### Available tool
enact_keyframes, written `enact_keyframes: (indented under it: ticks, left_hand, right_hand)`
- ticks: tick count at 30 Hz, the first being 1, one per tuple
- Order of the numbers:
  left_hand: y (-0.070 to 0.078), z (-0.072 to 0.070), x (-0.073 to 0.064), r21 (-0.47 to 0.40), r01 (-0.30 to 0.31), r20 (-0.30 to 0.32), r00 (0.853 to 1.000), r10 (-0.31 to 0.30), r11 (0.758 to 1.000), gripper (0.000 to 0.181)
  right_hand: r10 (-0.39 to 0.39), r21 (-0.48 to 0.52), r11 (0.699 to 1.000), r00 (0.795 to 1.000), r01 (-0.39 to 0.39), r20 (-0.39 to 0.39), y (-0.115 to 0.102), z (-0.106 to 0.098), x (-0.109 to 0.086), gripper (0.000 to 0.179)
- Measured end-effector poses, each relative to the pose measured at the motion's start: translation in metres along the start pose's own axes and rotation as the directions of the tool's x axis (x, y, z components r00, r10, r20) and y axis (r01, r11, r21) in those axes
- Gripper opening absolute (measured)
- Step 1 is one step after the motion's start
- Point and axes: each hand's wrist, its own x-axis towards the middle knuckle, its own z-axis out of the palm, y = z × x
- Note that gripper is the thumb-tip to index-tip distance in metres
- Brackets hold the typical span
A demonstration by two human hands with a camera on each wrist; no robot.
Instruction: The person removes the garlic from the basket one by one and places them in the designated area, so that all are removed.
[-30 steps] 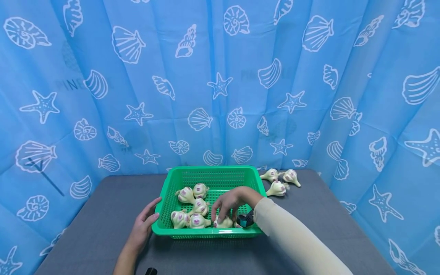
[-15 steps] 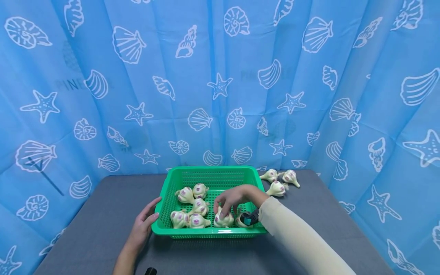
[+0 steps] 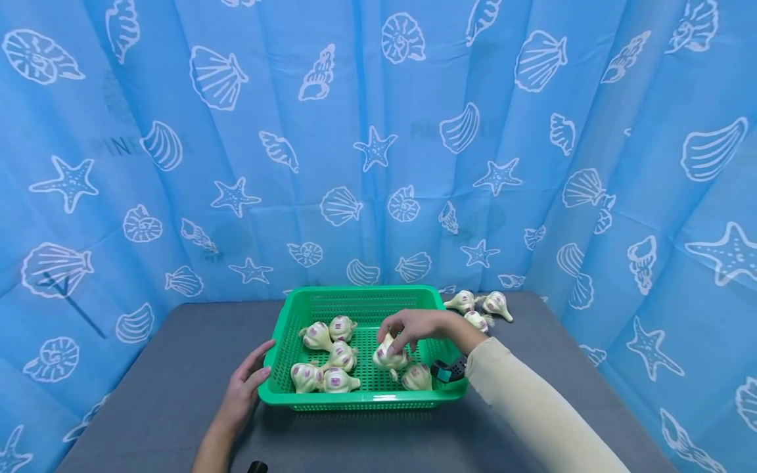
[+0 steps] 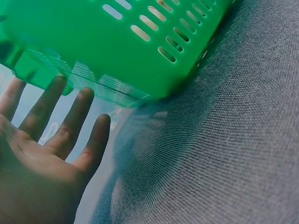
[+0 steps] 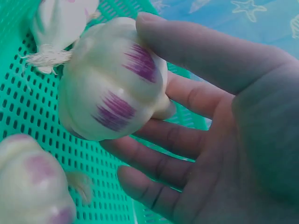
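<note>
A garlic bulb (image 5: pixel 112 84) with purple patches is gripped between the thumb and fingers of my right hand (image 3: pixel 416 327), just over the floor of the green basket (image 3: pixel 357 397). Its roots point down in the head view. My left hand (image 3: pixel 241 387) stays at the basket's left end, its straight fingers touching the rim; the left wrist view shows these fingers (image 4: pixel 70 126) spread beside the green wall. Several garlic bulbs (image 3: pixel 340 357) lie together in the basket's left half. One more bulb (image 3: pixel 417 377) sits at the front right, below my right hand.
Beyond the basket's right end, 3 garlic bulbs (image 3: pixel 495 304) lie on the grey tabletop (image 3: pixel 195 355). A blue shell-patterned curtain (image 3: pixel 378 144) surrounds the table at the back and sides. A small black object (image 3: pixel 257 467) shows at the bottom edge.
My right hand has raised the garlic bulb from the basket's front side and moved it back and slightly right. The bulb at the front right is now more exposed. My left hand keeps its place.
</note>
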Motion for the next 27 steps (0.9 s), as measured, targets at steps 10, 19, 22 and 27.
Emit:
enact_keyframes:
  ticks: [10,19,22,27]
  left_hand:
    - [0.000,0.001,0.001,0.018,0.024,-0.015,1.000,-0.023,1.000,0.050]
    - [-0.002,0.000,0.000,0.029,-0.011,-0.005,1.000,0.011,1.000,0.050]
    - [-0.003,-0.001,0.001,0.039,-0.037,-0.001,0.999,0.037,0.999,0.050]
    - [-0.004,-0.001,0.002,0.036,-0.039,-0.001,0.999,0.039,0.999,0.051]
  right_hand:
    - [-0.080,0.042,0.995,0.986,0.087,-0.149,0.008,-0.009,-0.022,0.031]
    - [-0.153,0.047,0.984,0.950,0.171,-0.273,0.016,-0.018,-0.038,0.034]
    - [-0.173,0.039,0.980,0.932,0.196,-0.319,0.018,-0.020,-0.044,0.035]
    - [-0.194,0.046,0.971,0.885,0.235,-0.424,0.019,-0.020,-0.055,0.038]
